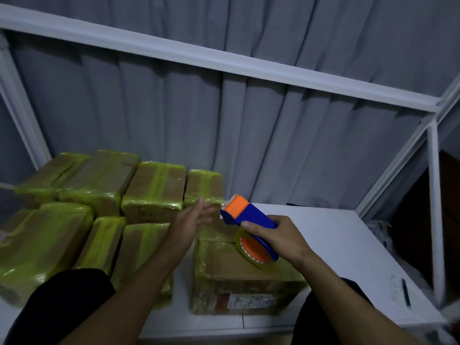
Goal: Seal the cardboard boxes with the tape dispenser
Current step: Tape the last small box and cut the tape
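Observation:
A cardboard box [239, 275] wrapped in yellow-green tape lies on the white table in front of me, a label on its near side. My right hand [283, 239] grips a blue and orange tape dispenser [249, 220] with a yellow tape roll [254, 252], held just above the box's top. My left hand [196, 217] is raised over the box's far left corner, fingers apart and blurred, holding nothing.
Several taped boxes [154, 190] are stacked in rows to the left. The white table [348, 240] runs to the right, with a dark pen [405, 292] on a clear packet near its right edge. White frame bars [434, 215] and a grey curtain stand behind.

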`<state>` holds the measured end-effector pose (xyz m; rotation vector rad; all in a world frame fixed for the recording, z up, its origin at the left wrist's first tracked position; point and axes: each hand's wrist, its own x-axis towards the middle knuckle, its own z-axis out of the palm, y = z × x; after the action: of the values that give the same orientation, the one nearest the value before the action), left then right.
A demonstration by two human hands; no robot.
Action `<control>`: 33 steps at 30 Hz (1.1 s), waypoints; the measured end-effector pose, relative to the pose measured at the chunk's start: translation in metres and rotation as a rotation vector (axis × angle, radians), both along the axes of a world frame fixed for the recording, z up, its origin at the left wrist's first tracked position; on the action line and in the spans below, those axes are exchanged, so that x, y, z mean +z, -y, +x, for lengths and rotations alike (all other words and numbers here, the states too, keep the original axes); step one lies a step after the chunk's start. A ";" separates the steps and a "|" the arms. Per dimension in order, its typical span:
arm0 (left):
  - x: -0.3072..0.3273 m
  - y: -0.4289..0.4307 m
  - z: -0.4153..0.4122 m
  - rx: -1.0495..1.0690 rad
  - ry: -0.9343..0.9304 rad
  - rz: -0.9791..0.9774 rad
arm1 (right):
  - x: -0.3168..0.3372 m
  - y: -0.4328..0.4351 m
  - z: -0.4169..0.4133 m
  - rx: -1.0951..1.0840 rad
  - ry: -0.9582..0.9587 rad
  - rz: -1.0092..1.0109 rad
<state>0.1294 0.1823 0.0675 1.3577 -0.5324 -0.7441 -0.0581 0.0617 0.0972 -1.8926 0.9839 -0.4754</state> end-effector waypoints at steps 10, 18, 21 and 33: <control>0.000 -0.025 0.019 0.011 0.098 0.072 | -0.004 -0.016 0.025 0.158 -0.099 -0.061; -0.008 -0.032 0.019 -0.037 0.146 0.096 | 0.000 -0.023 0.020 0.226 -0.097 -0.065; -0.009 -0.034 0.016 -0.049 0.091 0.133 | 0.002 -0.026 0.015 0.251 -0.086 -0.076; 0.000 -0.041 0.018 -0.054 0.121 0.153 | 0.016 -0.027 0.018 0.331 -0.197 -0.250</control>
<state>0.1475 0.2229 0.0678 1.5425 -0.6198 -0.7625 -0.0402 0.0891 0.1134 -2.3105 0.7377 -0.2256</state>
